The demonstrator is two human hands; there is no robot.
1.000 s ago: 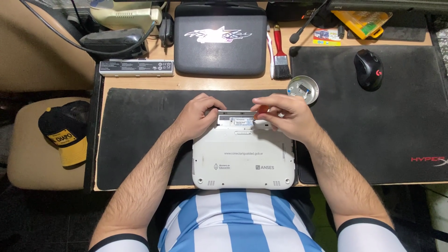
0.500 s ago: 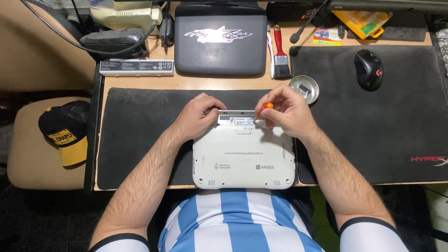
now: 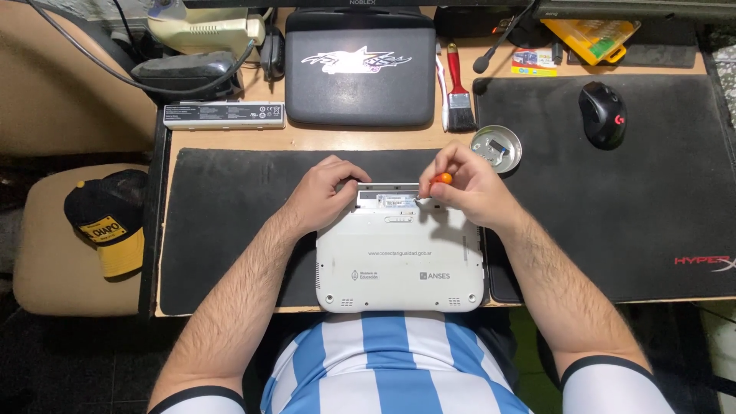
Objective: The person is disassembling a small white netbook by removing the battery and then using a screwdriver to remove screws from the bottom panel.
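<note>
Pinching an orange-handled screwdriver (image 3: 441, 179), right grip (image 3: 468, 188) closed above white laptop (image 3: 400, 261); left grip (image 3: 326, 192) steadying it.

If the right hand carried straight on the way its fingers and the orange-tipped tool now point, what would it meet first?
The right hand points left and slightly down with its orange-handled tool. It would probably meet first the open battery bay of the upturned white laptop, then the left hand. Depth is unclear.

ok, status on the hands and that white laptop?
Left hand steadying upturned white laptop at its far edge. Right hand holds orange-handled screwdriver at the battery bay. Metal dish beside, nothing blocking.
</note>
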